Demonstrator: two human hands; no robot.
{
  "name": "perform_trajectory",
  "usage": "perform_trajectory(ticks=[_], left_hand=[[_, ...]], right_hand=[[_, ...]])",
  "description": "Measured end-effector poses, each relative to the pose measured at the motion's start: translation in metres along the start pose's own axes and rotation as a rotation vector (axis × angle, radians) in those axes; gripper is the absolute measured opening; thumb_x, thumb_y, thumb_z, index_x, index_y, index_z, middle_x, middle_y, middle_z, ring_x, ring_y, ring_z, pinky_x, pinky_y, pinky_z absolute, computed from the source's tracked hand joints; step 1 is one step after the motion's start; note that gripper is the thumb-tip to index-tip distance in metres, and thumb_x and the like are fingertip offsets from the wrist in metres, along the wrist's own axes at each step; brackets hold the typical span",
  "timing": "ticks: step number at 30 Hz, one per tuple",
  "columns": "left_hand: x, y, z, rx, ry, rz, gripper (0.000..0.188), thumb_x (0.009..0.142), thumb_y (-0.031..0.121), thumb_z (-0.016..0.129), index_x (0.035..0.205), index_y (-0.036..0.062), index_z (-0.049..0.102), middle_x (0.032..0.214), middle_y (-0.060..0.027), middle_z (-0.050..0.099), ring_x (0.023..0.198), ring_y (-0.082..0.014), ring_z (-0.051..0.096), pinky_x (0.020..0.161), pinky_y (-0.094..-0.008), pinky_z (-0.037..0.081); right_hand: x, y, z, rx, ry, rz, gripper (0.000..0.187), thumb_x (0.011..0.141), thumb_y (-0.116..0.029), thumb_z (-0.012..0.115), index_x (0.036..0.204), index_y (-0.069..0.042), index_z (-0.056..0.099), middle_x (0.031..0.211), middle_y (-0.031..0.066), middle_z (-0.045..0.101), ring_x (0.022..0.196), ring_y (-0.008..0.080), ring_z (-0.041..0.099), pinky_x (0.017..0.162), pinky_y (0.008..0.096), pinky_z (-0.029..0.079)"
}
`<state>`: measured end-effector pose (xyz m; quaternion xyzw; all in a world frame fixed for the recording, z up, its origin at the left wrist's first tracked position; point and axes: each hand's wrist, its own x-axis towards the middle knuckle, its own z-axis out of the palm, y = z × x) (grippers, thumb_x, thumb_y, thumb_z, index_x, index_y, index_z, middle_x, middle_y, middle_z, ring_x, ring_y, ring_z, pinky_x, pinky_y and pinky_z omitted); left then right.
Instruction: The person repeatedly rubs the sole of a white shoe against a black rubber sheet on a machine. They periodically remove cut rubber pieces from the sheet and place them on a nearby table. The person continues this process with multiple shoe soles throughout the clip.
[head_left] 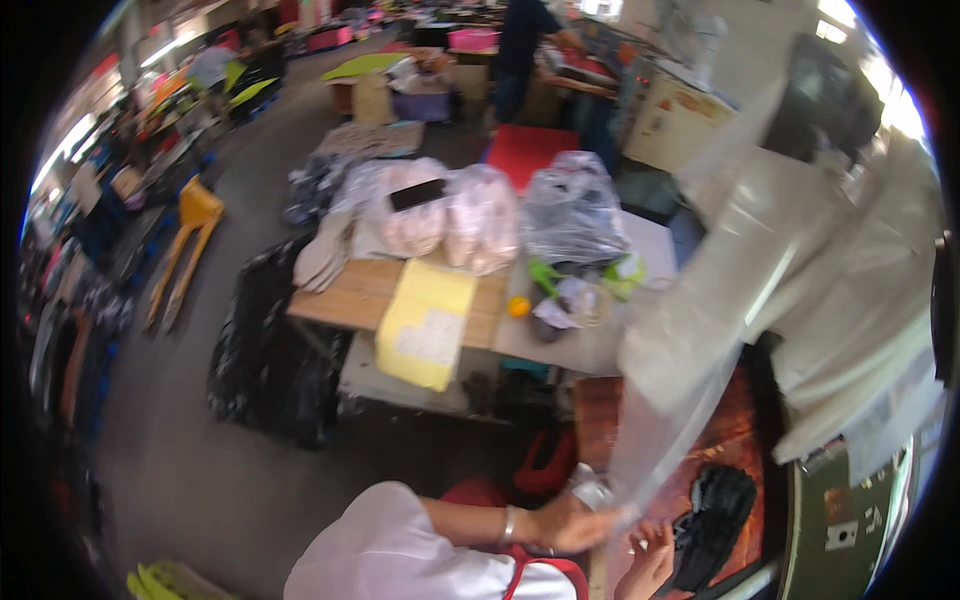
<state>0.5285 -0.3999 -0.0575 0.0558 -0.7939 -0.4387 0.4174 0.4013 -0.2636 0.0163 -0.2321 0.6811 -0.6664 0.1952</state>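
Observation:
A long clear plastic bag or sheet (672, 400) slants down from the upper right. Its lower end is at my left hand (572, 522), which has a bracelet at the wrist and is closed on the film. Just to the right, my right hand (648, 562) has its fingers bent and apart, close to the film's lower end. Beside it lies a dark folded bundle (712, 525), its kind unclear, on a reddish-brown tabletop (740, 430). Blur hides whether the right fingertips touch the film.
Ahead stands a wooden table (345, 290) bearing stuffed clear bags (482, 220), a black phone (417, 194), a yellow sheet (428, 325) and an orange round thing (518, 306). A black plastic-wrapped stack (265, 350) and yellow pallet truck (200, 210) are left. A person (520, 50) stands behind.

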Motion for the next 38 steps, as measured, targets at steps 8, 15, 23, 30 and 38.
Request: perform_trajectory(ticks=[8,15,23,30,38], left_hand=[[-0.077,0.084,-0.047,-0.277,-0.815,-0.159,0.036,0.095,0.028,0.055,0.127,0.0109,0.059,0.081,-0.0173,0.064,0.074,-0.0290,0.066,0.066,-0.0383,0.051],[-0.141,0.095,-0.134,-0.327,-0.808,-0.338,0.037,0.096,0.028,0.056,0.126,0.0078,0.059,0.083,-0.0177,0.065,0.073,-0.0304,0.066,0.064,-0.0396,0.051],[-0.118,0.131,-0.285,0.001,-0.072,-0.621,0.019,0.091,0.012,0.064,0.106,0.0026,0.068,0.092,-0.0132,0.070,0.085,-0.0262,0.069,0.075,-0.0336,0.053],[-0.118,0.111,-0.323,0.040,0.215,-0.319,0.017,0.086,0.017,0.072,0.095,0.0052,0.064,0.083,-0.0081,0.065,0.079,-0.0195,0.065,0.067,-0.0339,0.050],[-0.178,0.105,-0.361,0.118,0.910,-0.415,0.039,0.085,0.021,0.072,0.111,0.0052,0.048,0.066,-0.0063,0.057,0.059,-0.0216,0.060,0.055,-0.0320,0.045]], right_hand=[[-0.071,-0.011,0.065,0.250,-0.254,0.059,0.030,0.093,-0.019,0.061,0.112,0.005,0.063,0.097,0.0071,0.066,0.084,0.0130,0.062,0.071,0.0246,0.050],[-0.111,-0.006,0.142,0.069,-0.136,0.080,0.019,0.091,-0.005,0.061,0.108,0.003,0.063,0.092,-0.0011,0.063,0.079,0.0048,0.054,0.070,0.0201,0.044],[-0.123,-0.017,0.208,-0.170,-0.389,-0.407,0.026,0.084,-0.004,0.072,0.110,0.001,0.067,0.079,0.0029,0.065,0.067,0.0052,0.054,0.061,0.0202,0.044],[-0.145,-0.013,0.275,-0.134,-0.703,-0.388,0.035,0.093,-0.028,0.059,0.104,0.003,0.070,0.084,0.0125,0.069,0.076,0.0150,0.061,0.064,0.0293,0.050],[-0.125,-0.048,0.403,-0.519,-0.655,-1.015,0.038,0.098,-0.029,0.058,0.100,0.008,0.069,0.084,0.0178,0.069,0.065,0.0303,0.062,0.057,0.0422,0.049]])
